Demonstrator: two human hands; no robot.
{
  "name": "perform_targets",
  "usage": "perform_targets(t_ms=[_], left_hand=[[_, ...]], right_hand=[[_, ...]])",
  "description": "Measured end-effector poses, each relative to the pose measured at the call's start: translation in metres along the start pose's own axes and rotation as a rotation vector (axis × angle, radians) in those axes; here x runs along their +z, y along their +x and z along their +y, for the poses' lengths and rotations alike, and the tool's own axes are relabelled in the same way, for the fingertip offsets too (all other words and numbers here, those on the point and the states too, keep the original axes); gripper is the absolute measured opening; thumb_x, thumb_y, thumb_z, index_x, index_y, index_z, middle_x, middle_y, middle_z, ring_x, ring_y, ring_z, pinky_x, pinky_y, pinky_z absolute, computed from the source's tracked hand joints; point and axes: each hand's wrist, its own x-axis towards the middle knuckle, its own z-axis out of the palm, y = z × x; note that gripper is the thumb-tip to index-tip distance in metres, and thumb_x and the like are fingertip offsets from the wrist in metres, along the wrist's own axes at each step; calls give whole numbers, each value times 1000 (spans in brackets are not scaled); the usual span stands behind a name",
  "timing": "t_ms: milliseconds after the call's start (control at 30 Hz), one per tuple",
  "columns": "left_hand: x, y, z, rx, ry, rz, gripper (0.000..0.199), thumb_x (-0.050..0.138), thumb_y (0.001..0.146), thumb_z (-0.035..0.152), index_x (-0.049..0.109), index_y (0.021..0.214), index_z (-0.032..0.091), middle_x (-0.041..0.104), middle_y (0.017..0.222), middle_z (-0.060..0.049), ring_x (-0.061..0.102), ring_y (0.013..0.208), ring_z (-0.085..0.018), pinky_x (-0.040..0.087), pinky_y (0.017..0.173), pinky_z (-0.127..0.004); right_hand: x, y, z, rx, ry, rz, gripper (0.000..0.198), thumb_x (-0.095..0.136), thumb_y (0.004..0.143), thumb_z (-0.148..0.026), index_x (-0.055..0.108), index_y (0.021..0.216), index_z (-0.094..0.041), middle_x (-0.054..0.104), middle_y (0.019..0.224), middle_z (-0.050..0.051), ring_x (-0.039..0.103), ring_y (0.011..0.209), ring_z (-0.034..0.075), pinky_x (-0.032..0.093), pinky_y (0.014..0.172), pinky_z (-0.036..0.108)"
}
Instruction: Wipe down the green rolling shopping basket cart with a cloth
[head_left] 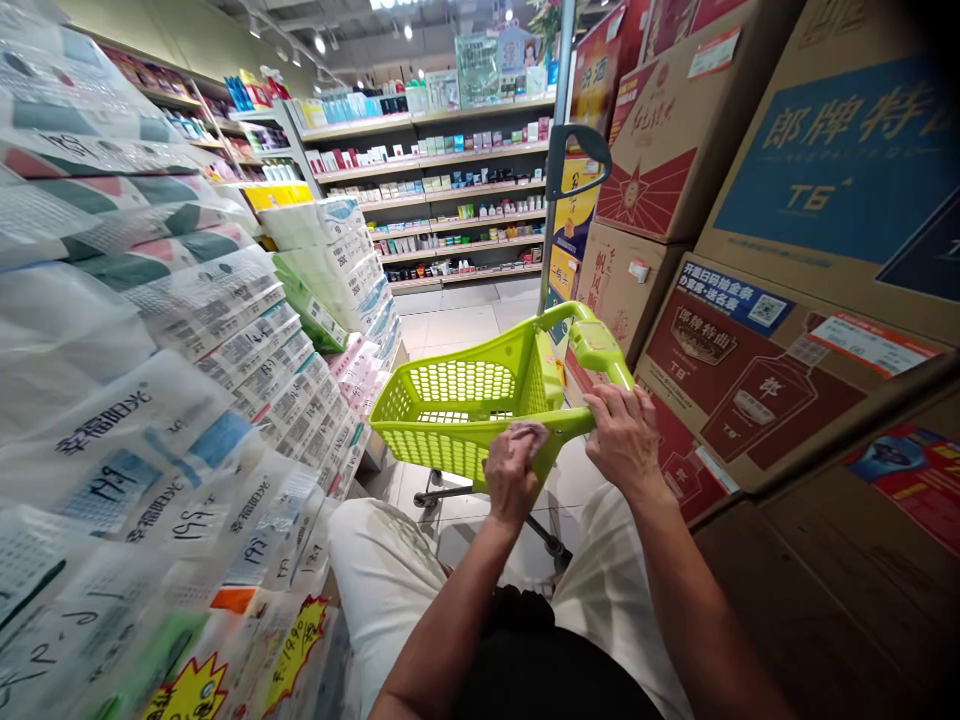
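A lime-green shopping cart (442, 445) with a perforated plastic basket stands in front of my knees. My left hand (514, 470) is closed on a crumpled greyish-pink cloth (527, 436), pressed against the basket's near side just under the rim. Fingers of my right hand (622, 435) wrap round the near end of the cart's green handle (600, 345), where it meets the basket. Nothing shows inside the visible part of the basket. Below it, dark wheels and a leg of the frame stand on the tiles.
Wrapped paper packs (225, 300) are piled high close on the left. Stacked cartons (765, 380) wall the right side. A metal pole (550, 240) with a dark loop handle (581, 162) rises behind the cart. Stocked shelves (450, 190) stand beyond the pale tiled floor (450, 325).
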Motion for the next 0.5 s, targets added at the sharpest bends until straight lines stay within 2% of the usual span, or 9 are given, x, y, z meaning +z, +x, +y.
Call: perform_targets(t_ms=[67, 200, 300, 433, 500], left_hand=[[0, 3, 1, -40, -3, 22, 44, 53, 90, 6, 73, 123, 28, 64, 125, -12, 58, 126, -29, 50, 111, -47], [-3, 7, -4, -21, -29, -18, 47, 54, 88, 5, 73, 124, 28, 65, 124, -12, 59, 123, -28, 51, 109, -45], [-8, 7, -11, -103, 1, 42, 48, 52, 85, 2, 74, 120, 27, 65, 120, -12, 60, 119, -28, 53, 106, -46], [-13, 3, -22, -13, -6, 6, 52, 53, 85, 3, 73, 126, 28, 66, 123, -12, 60, 119, -27, 52, 107, -45], [-15, 1, -29, -34, 16, 65, 52, 52, 85, 2, 74, 125, 27, 67, 119, -11, 61, 116, -26, 53, 105, -45]], right_hand=[[0, 1, -7, -6, 2, -2, 48, 52, 79, -11, 63, 125, -19, 66, 133, 12, 49, 132, 29, 18, 124, 47], [-3, 6, -22, -18, 11, -28, 43, 51, 81, -10, 66, 121, -19, 66, 133, 12, 49, 134, 27, 16, 125, 44], [-3, 10, -33, -36, 18, -48, 41, 50, 83, -10, 67, 119, -19, 67, 133, 11, 49, 133, 25, 15, 126, 43], [4, 11, -43, -68, 33, -71, 39, 51, 82, -11, 68, 116, -19, 68, 129, 11, 50, 131, 26, 14, 126, 44], [9, 10, -46, -89, 39, -63, 39, 53, 81, -10, 69, 116, -19, 69, 128, 11, 51, 130, 27, 15, 126, 45]])
